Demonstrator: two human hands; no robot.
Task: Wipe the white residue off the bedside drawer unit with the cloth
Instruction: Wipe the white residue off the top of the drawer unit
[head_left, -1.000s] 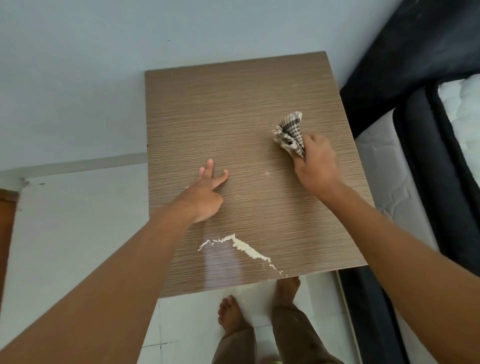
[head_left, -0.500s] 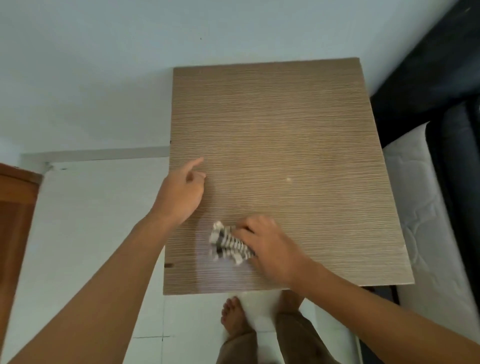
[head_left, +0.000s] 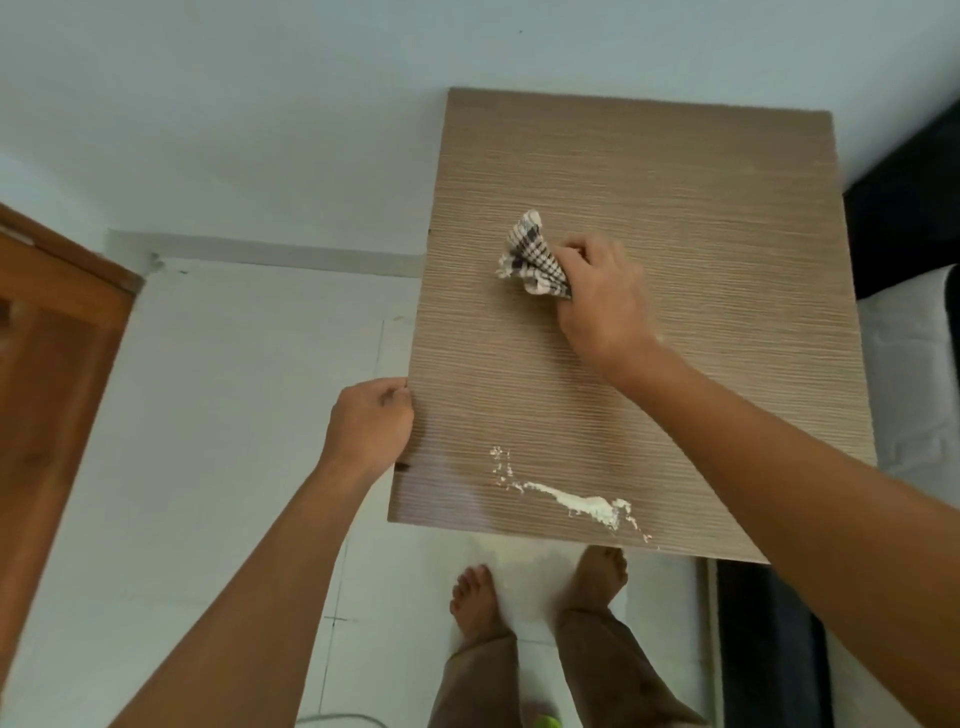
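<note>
Right fingers (head_left: 571, 255) curl tight round a bunched checked cloth (head_left: 531, 257), pressed on the bedside drawer unit (head_left: 701, 218) near its middle, the right hand (head_left: 605, 301) behind at 4 o'clock. Left fingers (head_left: 397, 399) are curled closed and empty, the left hand (head_left: 370, 427) touching the unit's 9 o'clock edge. White residue (head_left: 576, 501) streaks the 6 o'clock edge, well apart from the cloth.

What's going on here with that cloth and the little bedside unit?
A person stands over the bedside drawer unit, cleaning its wooden top. The right hand grips a bunched checked cloth on the middle of the top. The left hand is curled against the unit's left edge. A smear of white residue lies near the front edge, apart from the cloth, so that patch is not yet wiped.
</note>
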